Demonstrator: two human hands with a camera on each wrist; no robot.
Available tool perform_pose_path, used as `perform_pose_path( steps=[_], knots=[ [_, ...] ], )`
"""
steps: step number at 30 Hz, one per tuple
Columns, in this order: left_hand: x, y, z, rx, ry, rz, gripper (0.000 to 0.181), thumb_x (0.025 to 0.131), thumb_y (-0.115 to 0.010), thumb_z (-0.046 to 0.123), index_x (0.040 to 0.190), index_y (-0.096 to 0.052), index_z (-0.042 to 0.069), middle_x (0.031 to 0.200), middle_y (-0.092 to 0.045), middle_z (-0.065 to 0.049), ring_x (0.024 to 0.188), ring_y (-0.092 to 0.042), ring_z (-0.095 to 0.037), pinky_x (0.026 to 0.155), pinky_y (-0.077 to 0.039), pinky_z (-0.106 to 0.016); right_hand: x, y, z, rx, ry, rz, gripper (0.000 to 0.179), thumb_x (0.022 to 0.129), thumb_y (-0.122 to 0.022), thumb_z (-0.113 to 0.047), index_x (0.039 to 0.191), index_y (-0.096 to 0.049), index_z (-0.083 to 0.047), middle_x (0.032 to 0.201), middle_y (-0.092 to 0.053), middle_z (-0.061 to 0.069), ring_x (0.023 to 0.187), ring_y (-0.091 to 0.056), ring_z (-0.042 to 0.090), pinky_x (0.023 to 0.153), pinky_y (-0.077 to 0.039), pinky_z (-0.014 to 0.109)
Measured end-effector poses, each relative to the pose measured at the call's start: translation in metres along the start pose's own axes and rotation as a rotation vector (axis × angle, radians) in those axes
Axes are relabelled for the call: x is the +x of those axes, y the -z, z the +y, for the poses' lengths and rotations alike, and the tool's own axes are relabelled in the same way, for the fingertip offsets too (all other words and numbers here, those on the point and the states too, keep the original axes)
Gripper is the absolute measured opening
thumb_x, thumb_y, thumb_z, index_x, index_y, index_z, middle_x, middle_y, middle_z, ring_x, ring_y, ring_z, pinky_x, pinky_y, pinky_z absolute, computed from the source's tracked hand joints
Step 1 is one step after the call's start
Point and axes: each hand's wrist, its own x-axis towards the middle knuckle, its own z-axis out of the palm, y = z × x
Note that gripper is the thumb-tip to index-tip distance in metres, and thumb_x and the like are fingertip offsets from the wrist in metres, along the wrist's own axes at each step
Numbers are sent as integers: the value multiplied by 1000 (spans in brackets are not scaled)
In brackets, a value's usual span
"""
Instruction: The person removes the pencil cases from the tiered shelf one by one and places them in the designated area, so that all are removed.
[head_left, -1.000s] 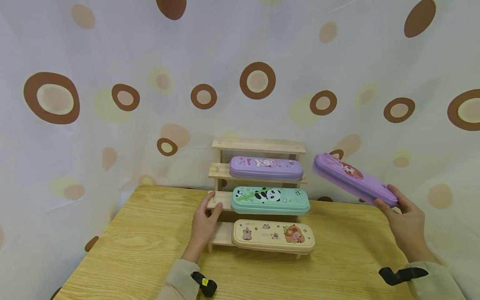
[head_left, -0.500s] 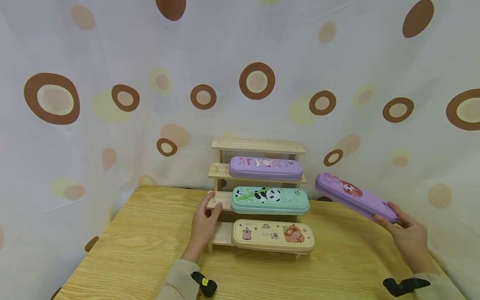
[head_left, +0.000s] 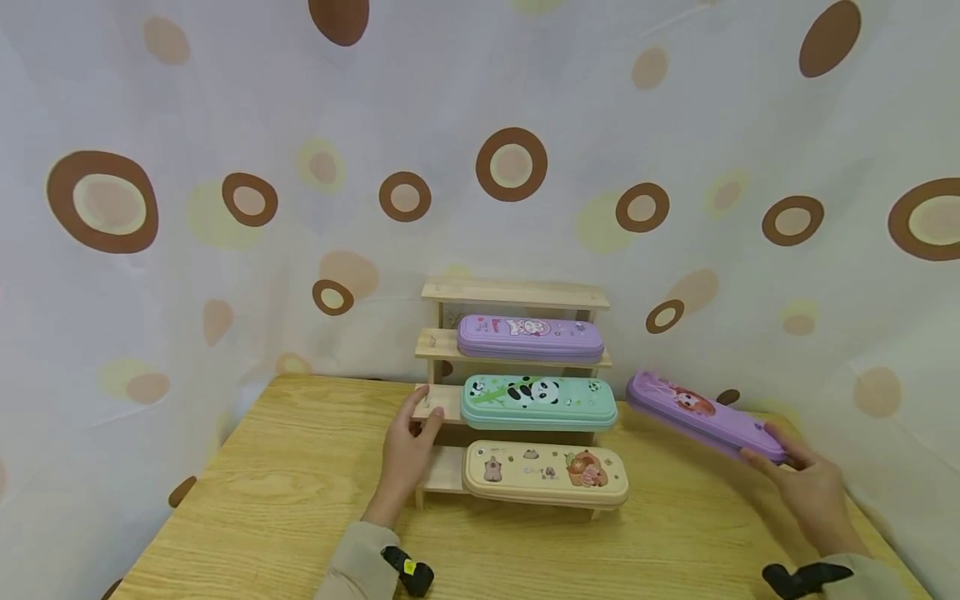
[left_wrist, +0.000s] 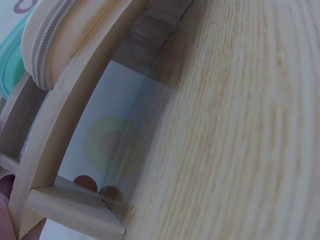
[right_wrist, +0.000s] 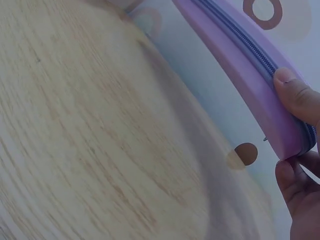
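Note:
My right hand [head_left: 813,496] grips the right end of a purple zippered pencil case [head_left: 701,415] with a red-haired figure on its lid. The case is held above the table, tilted, its left end pointing toward the stand. In the right wrist view the thumb lies by the zipper [right_wrist: 240,32] and fingertips press the underside. My left hand [head_left: 405,450] pinches the left end of a tier on the wooden step stand [head_left: 442,404] between thumb and fingers. On that tier rests a mint panda pencil case [head_left: 540,402]. A cream pencil case [head_left: 546,473] lies on the lowest tier.
Another purple pencil case [head_left: 531,337] lies on the tier above the panda one. The top tier [head_left: 516,292] is bare wood. Under the stand is a wood-grain table [head_left: 300,492], with a dotted curtain [head_left: 337,100] hanging close behind it.
My right hand has lowered the purple pencil case toward the table, and its slant has lessened. The left hand stays on the stand.

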Motion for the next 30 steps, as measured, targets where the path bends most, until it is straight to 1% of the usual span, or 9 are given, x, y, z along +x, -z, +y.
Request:
perform_pose_path(
  steps=[5, 11, 12, 15, 18, 21, 25, 28, 30],
  knots=[
    [-1, 1, 0, 10, 11, 4, 50, 99, -61, 32, 146, -49, 18, 151, -43, -7, 135, -42, -28, 106, -40, -47, 0, -3, 2, -54, -27, -46, 80, 89, -72, -45, 151, -35, -11, 146, -35, 34, 127, -37, 45, 67, -33, 6],
    [-1, 1, 1, 2, 6, -1, 50, 100, -61, 33, 146, -49, 18, 152, -43, -7, 136, -42, -28, 106, -40, -48, 2, -2, 7, -127, -4, -67, 82, 89, -71, -48, 150, -36, -6, 144, -35, 37, 127, -38, 51, 68, -31, 7],
    [-1, 1, 1, 2, 4, -1, 50, 100, -61, 33, 146, -49, 18, 152, -43, -8, 136, -42, -28, 106, -40, -48, 3, -2, 8, -144, 1, -73, 82, 89, -71, -48, 150, -36, -6, 143, -34, 38, 127, -38, 53, 76, -36, 10],
    [0, 1, 0, 5, -1, -1, 50, 100, -60, 34, 146, -49, 18, 151, -43, -8, 136, -42, -29, 105, -40, -49, 6, -2, 12, -176, 3, -105, 84, 90, -67, -51, 151, -34, -5, 143, -31, 41, 128, -34, 58, 99, -42, 37],
    [-1, 1, 0, 5, -5, 1, 49, 100, -59, 35, 145, -50, 18, 151, -44, -7, 136, -41, -28, 105, -41, -49, 9, -3, 16, -166, -33, -144, 89, 90, -64, -57, 153, -28, -6, 146, -25, 41, 131, -26, 61, 103, -27, 67],
    [-2, 1, 1, 2, -7, 3, 48, 101, -58, 35, 145, -51, 18, 151, -44, -6, 137, -41, -27, 105, -41, -48, 11, -5, 19, -149, -64, -173, 93, 89, -62, -61, 154, -25, -5, 148, -22, 39, 134, -24, 59, 103, -26, 66],
    [-2, 2, 2, -3, -12, 0, 48, 101, -58, 36, 145, -51, 18, 151, -44, -6, 137, -40, -26, 105, -41, -48, 13, -6, 21, -161, -48, -206, 90, 91, -61, -58, 154, -26, -2, 148, -25, 40, 133, -28, 57, 101, -31, 65],
    [-1, 2, 1, -6, -13, 0, 49, 100, -58, 36, 145, -51, 18, 150, -44, -6, 136, -42, -27, 104, -42, -48, 15, -5, 21, -180, -31, -235, 89, 93, -61, -56, 154, -25, -2, 147, -26, 40, 131, -31, 57, 101, -43, 46],
    [-1, 2, 0, -6, -14, 2, 49, 100, -58, 37, 145, -51, 18, 150, -45, -6, 135, -43, -26, 103, -42, -48, 16, -4, 21, -169, -40, -268, 90, 93, -60, -56, 155, -22, -2, 148, -24, 40, 133, -29, 57, 101, -43, 42]
  ],
)
